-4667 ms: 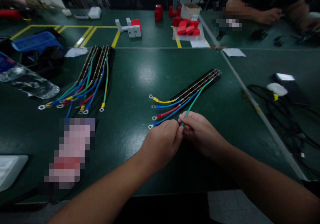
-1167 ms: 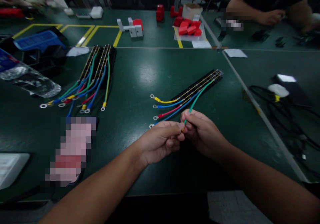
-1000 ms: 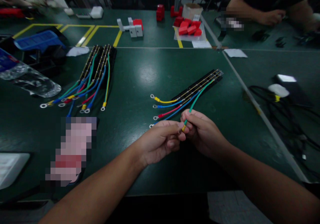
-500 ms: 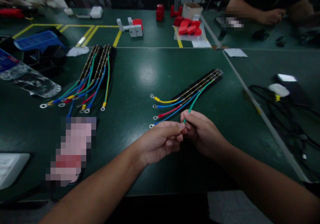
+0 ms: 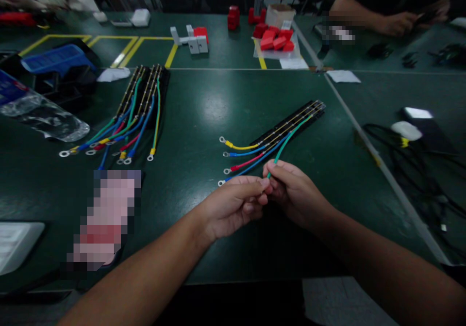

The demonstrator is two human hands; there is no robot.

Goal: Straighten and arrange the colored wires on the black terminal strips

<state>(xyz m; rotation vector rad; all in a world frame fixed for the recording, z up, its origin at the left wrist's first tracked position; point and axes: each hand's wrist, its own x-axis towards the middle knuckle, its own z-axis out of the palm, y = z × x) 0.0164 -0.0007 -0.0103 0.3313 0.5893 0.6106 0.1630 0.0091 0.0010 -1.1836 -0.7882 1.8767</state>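
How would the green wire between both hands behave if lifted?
Probably floppy: the green wire curves loosely from the black strip to the right hand and left hand. Likely light, being thin. Its far end seems fixed to the strip, which may drag along.

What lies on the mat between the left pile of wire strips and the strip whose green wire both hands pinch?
Head view: the mat is bare between the pile and the strip with the green wire, showing only glare.
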